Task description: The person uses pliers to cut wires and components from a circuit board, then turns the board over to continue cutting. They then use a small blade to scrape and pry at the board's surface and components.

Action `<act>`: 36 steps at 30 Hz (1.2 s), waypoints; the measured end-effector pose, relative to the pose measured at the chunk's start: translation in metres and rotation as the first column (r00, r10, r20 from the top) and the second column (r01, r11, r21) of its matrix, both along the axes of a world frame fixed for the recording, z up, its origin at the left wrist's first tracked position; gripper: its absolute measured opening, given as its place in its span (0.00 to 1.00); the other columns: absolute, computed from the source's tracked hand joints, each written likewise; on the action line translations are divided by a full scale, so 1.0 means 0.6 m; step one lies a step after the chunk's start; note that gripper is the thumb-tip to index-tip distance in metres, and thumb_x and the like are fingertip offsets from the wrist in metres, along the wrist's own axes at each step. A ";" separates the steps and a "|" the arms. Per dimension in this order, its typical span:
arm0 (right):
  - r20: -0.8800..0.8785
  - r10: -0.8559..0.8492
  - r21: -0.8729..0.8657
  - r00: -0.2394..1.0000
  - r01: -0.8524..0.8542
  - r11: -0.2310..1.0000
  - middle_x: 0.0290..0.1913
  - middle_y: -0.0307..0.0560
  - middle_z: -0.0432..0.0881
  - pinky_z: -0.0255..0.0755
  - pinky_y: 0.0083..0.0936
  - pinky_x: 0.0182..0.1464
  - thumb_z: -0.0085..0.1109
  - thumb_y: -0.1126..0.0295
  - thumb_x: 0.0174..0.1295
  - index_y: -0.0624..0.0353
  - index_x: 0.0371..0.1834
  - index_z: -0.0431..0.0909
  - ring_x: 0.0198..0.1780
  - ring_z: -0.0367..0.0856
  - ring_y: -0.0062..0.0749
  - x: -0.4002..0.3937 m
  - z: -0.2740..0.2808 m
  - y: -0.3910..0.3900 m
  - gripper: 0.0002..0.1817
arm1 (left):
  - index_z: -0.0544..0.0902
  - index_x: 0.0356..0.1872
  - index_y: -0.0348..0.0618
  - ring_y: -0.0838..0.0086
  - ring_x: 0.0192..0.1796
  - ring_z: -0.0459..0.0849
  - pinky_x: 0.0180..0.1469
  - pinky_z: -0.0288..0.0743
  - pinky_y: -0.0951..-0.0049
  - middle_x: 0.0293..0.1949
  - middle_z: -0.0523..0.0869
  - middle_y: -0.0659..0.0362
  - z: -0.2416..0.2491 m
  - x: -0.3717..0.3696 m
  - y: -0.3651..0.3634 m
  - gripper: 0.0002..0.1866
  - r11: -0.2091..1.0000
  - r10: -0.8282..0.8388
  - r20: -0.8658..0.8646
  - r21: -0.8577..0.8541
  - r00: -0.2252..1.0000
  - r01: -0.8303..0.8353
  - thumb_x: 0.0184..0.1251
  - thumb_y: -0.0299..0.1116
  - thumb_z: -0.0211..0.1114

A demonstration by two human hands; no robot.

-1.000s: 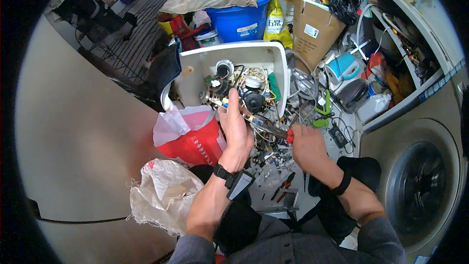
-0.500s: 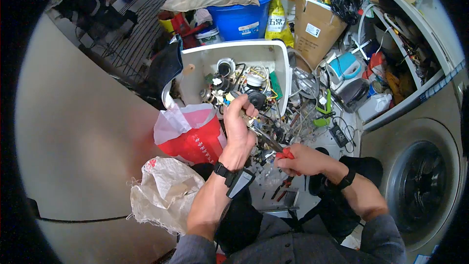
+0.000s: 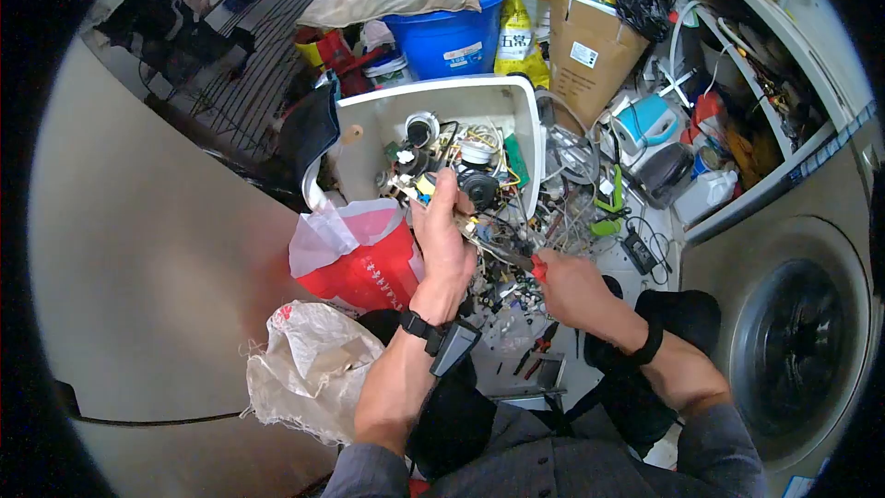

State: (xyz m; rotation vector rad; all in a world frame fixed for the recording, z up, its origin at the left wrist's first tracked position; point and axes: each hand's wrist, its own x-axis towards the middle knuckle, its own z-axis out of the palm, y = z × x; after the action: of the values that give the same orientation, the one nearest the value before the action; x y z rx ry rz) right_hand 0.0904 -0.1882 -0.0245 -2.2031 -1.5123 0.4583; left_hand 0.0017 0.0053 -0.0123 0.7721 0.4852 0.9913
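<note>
My left hand (image 3: 442,242) is closed, thumb up, around what looks like a small circuit board (image 3: 424,188) with yellow and blue parts; my fingers hide most of it. My right hand (image 3: 579,290) is wrapped round the red handles of pliers (image 3: 522,261). Their dark metal jaws point up and left to the underside of the left hand; whether they bite on the board cannot be made out. Just beyond, a white bin (image 3: 537,129) holds coils, wires, dark round parts and a green board. Below the hands, small electronic scraps (image 3: 507,293) lie scattered on the floor.
A red bag (image 3: 359,267) and a white woven sack (image 3: 309,364) stand at left. Another pair of red-and-black pliers (image 3: 536,348) lies on the floor by a metal tray. Tangled cables (image 3: 576,166) and a black adapter (image 3: 638,252) are at right, near a washing machine (image 3: 793,341).
My right hand has shifted slightly right and up with the pliers, its wrist turned. The left hand stays nearly in place, its thumb now more upright.
</note>
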 end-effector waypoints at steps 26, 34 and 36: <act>-0.440 0.006 -0.011 0.898 -0.011 1.000 0.32 0.60 0.83 0.75 0.44 0.41 0.59 0.60 0.74 0.65 0.44 0.78 0.35 0.84 0.53 0.025 0.001 0.000 0.16 | 0.72 0.65 0.43 0.68 0.47 0.86 0.52 0.81 0.64 0.48 0.84 0.57 -0.016 -0.031 0.027 0.33 0.888 -0.413 -0.036 0.207 0.910 0.411 0.64 0.37 0.80; 0.206 -0.212 0.315 0.955 0.141 0.939 0.34 0.61 0.83 0.77 0.51 0.43 0.56 0.78 0.57 0.64 0.37 0.76 0.38 0.84 0.60 0.059 -0.049 0.031 0.05 | 0.77 0.54 0.35 0.76 0.42 0.85 0.45 0.81 0.73 0.45 0.86 0.58 -0.033 0.004 0.012 0.23 0.981 0.083 -0.376 0.196 0.923 -0.008 0.65 0.31 0.79; 0.239 -0.222 0.326 0.945 0.137 0.935 0.34 0.61 0.83 0.77 0.50 0.43 0.57 0.78 0.58 0.64 0.36 0.75 0.38 0.84 0.59 0.069 -0.053 0.035 0.05 | 0.77 0.53 0.36 0.76 0.41 0.85 0.45 0.82 0.72 0.44 0.87 0.58 -0.030 0.008 0.013 0.21 0.991 0.072 -0.346 0.130 0.935 -0.028 0.65 0.26 0.78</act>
State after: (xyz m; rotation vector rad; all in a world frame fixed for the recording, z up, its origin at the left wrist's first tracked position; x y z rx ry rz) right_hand 0.1317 -0.1673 -0.0564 -2.1909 -1.3805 -0.1400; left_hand 0.0063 0.0130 -0.0305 1.0608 0.7601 0.9401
